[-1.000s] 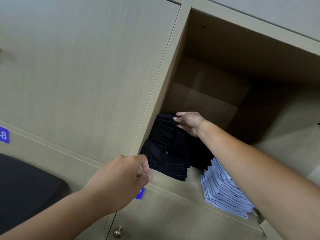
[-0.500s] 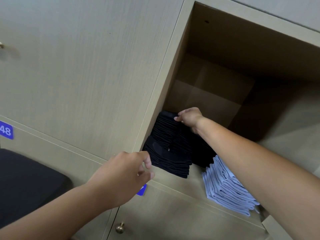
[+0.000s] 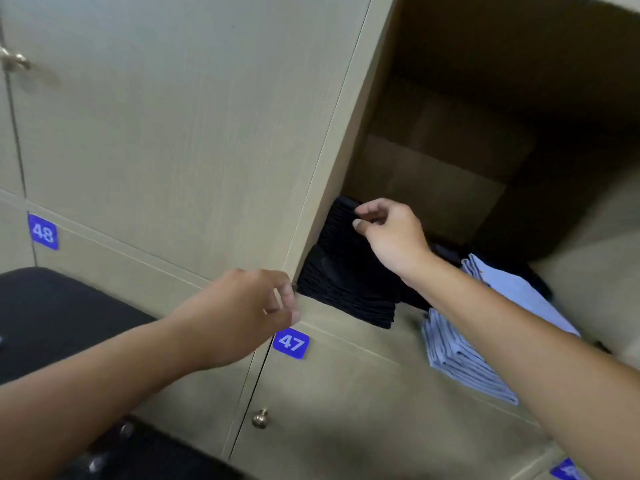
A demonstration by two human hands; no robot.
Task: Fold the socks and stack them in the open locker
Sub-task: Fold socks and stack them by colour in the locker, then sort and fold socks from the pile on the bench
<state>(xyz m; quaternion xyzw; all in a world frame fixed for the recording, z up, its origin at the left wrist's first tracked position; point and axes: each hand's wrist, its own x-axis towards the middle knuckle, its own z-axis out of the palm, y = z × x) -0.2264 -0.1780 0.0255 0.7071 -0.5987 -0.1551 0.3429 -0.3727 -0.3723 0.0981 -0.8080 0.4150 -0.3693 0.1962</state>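
The open locker (image 3: 349,140) holds two piles of folded socks on its floor. The black pile (image 3: 346,282) leans against the left wall. A light blue pile (image 3: 460,355) lies to its right near the front edge. My right hand (image 3: 391,233) hovers just above the top of the black pile, fingers loosely curled with nothing visible in them. My left hand (image 3: 242,313) hangs at the locker's lower left front corner, next to the black pile's near corner. Its fingers are loosely curled and hold nothing.
Closed locker doors surround the opening, with blue labels 47 (image 3: 291,342) and 48 (image 3: 43,232) and a round knob (image 3: 260,418) below. A black padded object (image 3: 52,313) sits at lower left. The locker's back and right side are dark.
My right hand has come off the top of the black pile, and its fingers have curled back. My left hand stays near the locker's front corner.
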